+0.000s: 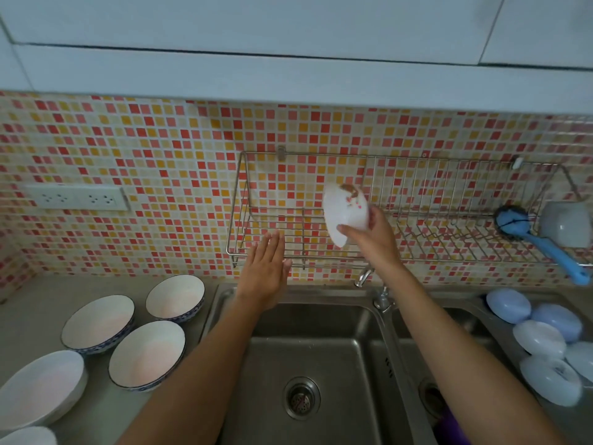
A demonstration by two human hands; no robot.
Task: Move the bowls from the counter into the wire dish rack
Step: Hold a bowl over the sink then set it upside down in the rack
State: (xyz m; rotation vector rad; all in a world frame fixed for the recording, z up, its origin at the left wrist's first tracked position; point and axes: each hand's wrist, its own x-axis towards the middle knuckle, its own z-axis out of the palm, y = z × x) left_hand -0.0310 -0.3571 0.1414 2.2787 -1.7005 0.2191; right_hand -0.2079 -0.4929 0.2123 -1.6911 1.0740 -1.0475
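My right hand [373,237] grips a small white bowl [341,208] with a brown and pink print, tilted on its side in front of the middle of the wire dish rack [272,252] on the tiled wall. My left hand [266,271] is flat with fingers apart, empty, just below the rack's front left edge. On the counter at the left stand three white bowls with blue patterned rims [176,297] [98,322] [147,354]. Larger white bowls [38,390] sit at the bottom left corner.
A blue dish brush [542,242] and a grey cup [568,223] sit in the rack's right end. Below lies a double steel sink [321,348] with a tap [365,277]. Several blue and white lids or dishes [542,338] lie on the right. A power socket [77,197] is on the wall.
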